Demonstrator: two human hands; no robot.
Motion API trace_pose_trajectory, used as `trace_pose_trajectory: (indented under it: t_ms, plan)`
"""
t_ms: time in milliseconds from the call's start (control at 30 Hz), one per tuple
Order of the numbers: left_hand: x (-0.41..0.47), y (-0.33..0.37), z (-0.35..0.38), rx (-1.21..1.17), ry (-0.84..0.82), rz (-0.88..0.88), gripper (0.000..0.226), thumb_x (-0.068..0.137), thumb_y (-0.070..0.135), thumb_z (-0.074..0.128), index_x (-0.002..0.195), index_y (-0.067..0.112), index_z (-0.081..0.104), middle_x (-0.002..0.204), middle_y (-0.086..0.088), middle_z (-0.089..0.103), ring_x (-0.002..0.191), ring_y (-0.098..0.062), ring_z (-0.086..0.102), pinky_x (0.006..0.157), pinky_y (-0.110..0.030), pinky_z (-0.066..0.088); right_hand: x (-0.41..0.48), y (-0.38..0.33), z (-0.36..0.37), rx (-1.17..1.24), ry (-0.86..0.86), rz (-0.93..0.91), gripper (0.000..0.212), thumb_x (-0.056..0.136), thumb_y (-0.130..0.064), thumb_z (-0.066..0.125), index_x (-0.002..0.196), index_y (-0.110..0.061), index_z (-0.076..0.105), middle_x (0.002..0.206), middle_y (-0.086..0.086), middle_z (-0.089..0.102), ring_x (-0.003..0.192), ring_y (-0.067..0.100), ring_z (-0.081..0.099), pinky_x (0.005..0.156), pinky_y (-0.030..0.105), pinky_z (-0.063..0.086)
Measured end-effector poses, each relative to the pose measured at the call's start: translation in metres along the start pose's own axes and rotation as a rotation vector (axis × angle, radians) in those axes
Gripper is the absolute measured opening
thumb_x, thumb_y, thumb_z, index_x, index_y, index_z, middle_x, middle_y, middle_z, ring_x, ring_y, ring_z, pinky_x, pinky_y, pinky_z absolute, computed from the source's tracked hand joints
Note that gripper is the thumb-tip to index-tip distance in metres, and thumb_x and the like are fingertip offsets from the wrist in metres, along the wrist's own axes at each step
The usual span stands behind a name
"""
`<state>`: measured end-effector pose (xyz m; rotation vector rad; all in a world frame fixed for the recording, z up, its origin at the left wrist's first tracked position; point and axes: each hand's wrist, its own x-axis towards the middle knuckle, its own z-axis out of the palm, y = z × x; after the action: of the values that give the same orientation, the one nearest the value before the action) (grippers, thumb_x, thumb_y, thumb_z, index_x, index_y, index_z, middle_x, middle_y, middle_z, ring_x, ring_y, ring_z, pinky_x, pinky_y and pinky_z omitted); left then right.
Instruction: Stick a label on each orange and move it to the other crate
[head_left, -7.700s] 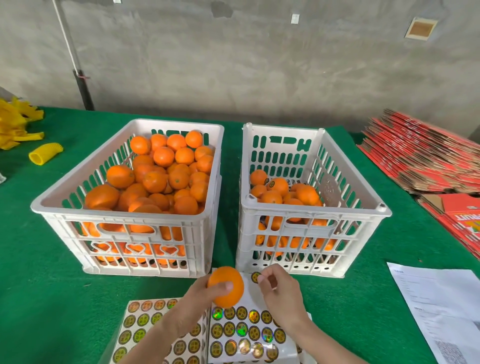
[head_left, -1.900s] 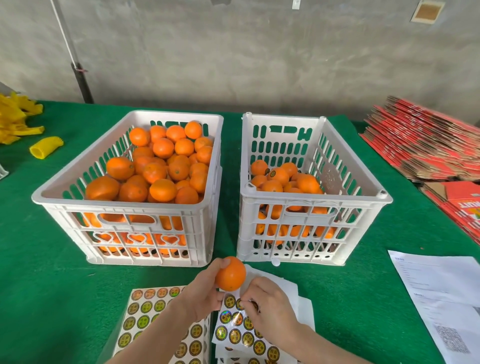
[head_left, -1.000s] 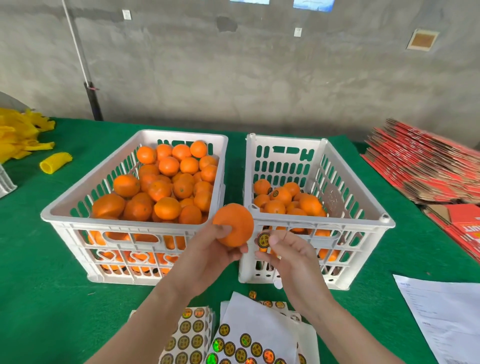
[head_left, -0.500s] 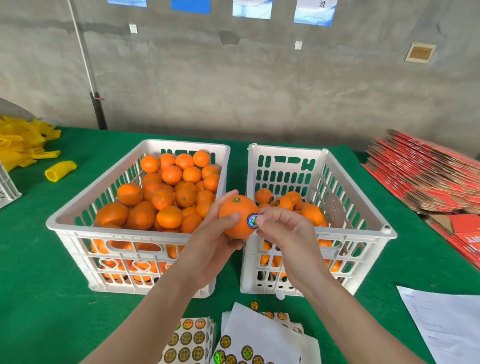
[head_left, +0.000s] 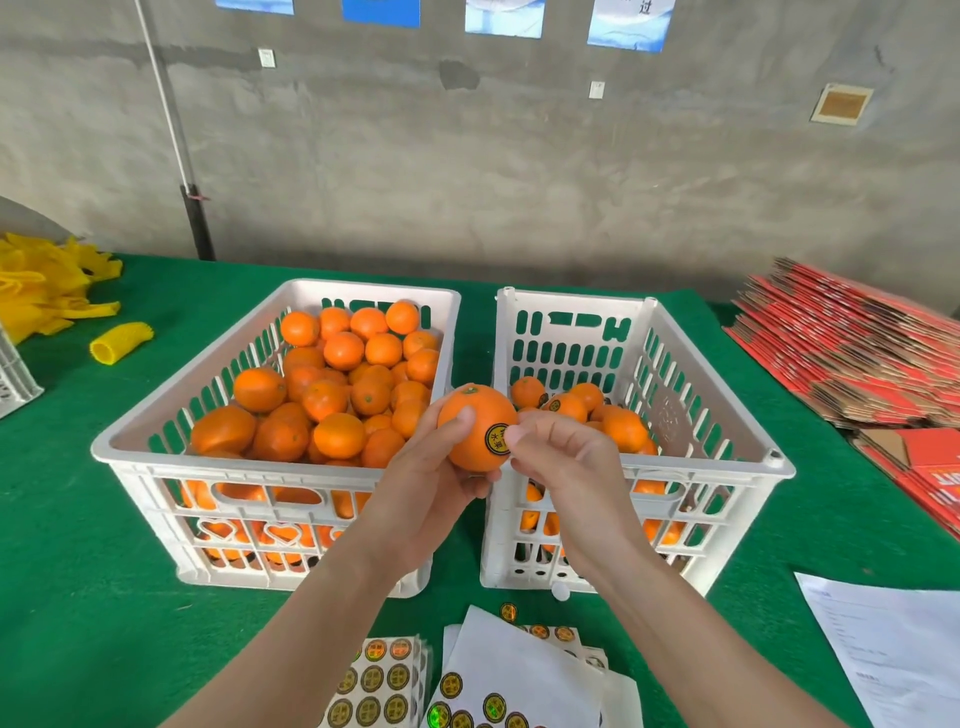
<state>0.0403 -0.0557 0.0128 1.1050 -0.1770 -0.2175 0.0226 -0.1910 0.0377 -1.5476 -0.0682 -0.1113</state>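
Left hand (head_left: 431, 488) grips one orange (head_left: 470, 415) above the gap between the fuller left crate (head_left: 156, 457) and the part-filled right crate (head_left: 727, 452). Round black-and-gold label (head_left: 497, 439) is on the orange, its characters illegible. Right hand (head_left: 566, 462): fingers curled, thumb touching the label's edge.

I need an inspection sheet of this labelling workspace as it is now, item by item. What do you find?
Surface: green cloth table, covered with work items.
Job's things: left crate heaped with oranges; right crate partly filled; held orange carries a label; sticker sheets lie near the front edge.
Clutter: yellow foam nets far left; white paper and flattened red cartons on the right.
Hands: left hand holds the held orange; right hand, fingers curled, thumb at the label's edge.
Cables: nothing seen for sure; a thin white pole or conduit stands at the back left.
Surroundings: grey concrete wall with blue posters at the top.
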Motion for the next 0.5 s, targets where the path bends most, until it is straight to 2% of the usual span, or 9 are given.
trace_pose_trajectory:
  t_ms: [67,133,267,400,500]
  plan:
    - [0.001,0.0,-0.001,0.002,0.009,0.001,0.056,0.077,0.04,0.062,0.13,0.025,0.051,0.102,-0.004,0.065,0.083,-0.016,0.059,0.073,-0.03,0.048,0.002,-0.002,-0.002,-0.087,-0.023,-0.052,0.014,0.085,-0.014,0.066,0.072,-0.019,0.067,0.102,0.003,0.065,0.101,0.016,0.059,0.096,0.039,0.047]
    - [0.002,0.002,-0.003,0.024,0.027,0.011,0.056,0.076,0.04,0.062,0.129,0.026,0.052,0.103,-0.005,0.065,0.082,-0.016,0.059,0.073,-0.03,0.047,0.006,-0.007,-0.008,-0.25,-0.111,-0.137,0.019,0.085,-0.013,0.067,0.069,-0.023,0.064,0.098,-0.002,0.062,0.1,0.01,0.056,0.093,0.034,0.045]
    - [0.005,0.004,-0.007,0.126,0.067,0.018,0.055,0.073,0.042,0.061,0.126,0.031,0.054,0.119,-0.009,0.058,0.093,-0.022,0.055,0.079,-0.034,0.045,0.017,-0.017,-0.018,-0.56,-0.292,-0.274,0.019,0.086,-0.013,0.066,0.071,-0.024,0.06,0.099,-0.013,0.054,0.102,-0.004,0.047,0.091,0.027,0.043]
    - [0.006,0.001,-0.006,0.161,0.073,-0.005,0.054,0.074,0.042,0.069,0.125,0.03,0.053,0.11,-0.006,0.061,0.09,-0.02,0.057,0.078,-0.034,0.046,0.023,-0.023,-0.016,-0.805,-0.341,-0.367,0.017,0.088,-0.019,0.063,0.074,-0.025,0.057,0.106,-0.008,0.049,0.1,0.002,0.047,0.087,0.02,0.036]
    - [0.007,0.001,-0.006,0.188,0.1,-0.025,0.055,0.074,0.042,0.069,0.125,0.029,0.052,0.11,-0.008,0.06,0.087,-0.021,0.056,0.076,-0.035,0.045,0.022,-0.024,-0.014,-0.924,-0.315,-0.429,0.015,0.09,-0.021,0.06,0.077,-0.022,0.053,0.107,-0.003,0.049,0.1,0.011,0.049,0.083,0.027,0.039]
